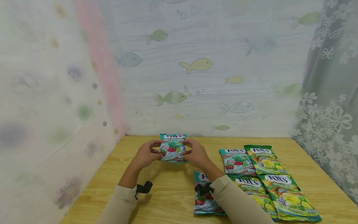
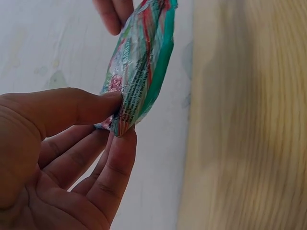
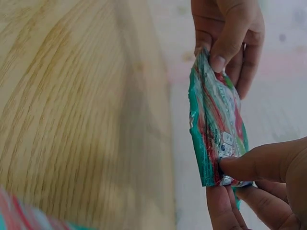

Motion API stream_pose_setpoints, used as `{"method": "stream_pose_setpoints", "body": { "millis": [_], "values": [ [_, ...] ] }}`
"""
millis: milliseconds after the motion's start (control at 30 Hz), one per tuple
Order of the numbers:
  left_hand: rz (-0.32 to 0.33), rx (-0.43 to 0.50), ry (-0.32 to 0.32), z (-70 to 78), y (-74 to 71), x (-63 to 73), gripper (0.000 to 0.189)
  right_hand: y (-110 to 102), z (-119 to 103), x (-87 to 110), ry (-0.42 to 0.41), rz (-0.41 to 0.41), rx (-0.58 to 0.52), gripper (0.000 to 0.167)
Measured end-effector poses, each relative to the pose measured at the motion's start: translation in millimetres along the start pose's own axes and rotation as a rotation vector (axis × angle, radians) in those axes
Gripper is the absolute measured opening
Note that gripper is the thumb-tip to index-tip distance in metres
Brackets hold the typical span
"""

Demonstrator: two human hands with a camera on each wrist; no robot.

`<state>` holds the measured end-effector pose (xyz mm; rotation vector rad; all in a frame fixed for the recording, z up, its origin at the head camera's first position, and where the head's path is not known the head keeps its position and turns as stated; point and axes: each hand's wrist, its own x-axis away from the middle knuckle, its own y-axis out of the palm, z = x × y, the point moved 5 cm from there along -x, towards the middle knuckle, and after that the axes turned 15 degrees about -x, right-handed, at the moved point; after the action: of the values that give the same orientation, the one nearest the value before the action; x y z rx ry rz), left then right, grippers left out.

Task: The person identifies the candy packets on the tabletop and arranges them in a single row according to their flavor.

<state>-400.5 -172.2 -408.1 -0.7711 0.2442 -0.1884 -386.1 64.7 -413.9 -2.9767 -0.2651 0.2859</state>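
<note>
A teal bag of mint candy point(image 1: 172, 147), printed "FOX'S Mint Blossom", is held upright above the far part of the table, its front toward me. My left hand point(image 1: 147, 153) pinches its left edge between thumb and fingers. On the opposite edge, my right hand point(image 1: 197, 154) pinches it the same way. From the side, the left wrist view shows the bag point(image 2: 139, 67) with the left thumb on its front and fingers behind. In the right wrist view the bag point(image 3: 218, 124) is spanned by both hands, clear of the tabletop.
On the wooden table point(image 1: 165, 196), a mint bag point(image 1: 237, 161) and a green-yellow candy bag point(image 1: 265, 160) lie at right. Nearer are another mint bag point(image 1: 205, 202), partly under my right forearm, and two yellow bags point(image 1: 291, 197). A fish-patterned curtain point(image 1: 195, 84) hangs behind the table.
</note>
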Motion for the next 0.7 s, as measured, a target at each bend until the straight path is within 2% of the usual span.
{"method": "stream_pose_setpoints", "body": {
  "millis": [333,500,700],
  "values": [
    [-0.033,-0.012,0.0,-19.9,-20.4,3.9,0.059,26.8,8.9,-8.6,0.001,-0.053,-0.073,0.06],
    [-0.043,-0.023,-0.014,-32.9,-26.5,6.4,0.057,41.5,17.2,-13.3,0.011,-0.094,-0.121,0.06],
    [-0.064,0.02,-0.039,-48.4,-30.0,9.4,0.055,57.2,30.5,-20.4,0.047,-0.113,-0.172,0.062]
  ]
}}
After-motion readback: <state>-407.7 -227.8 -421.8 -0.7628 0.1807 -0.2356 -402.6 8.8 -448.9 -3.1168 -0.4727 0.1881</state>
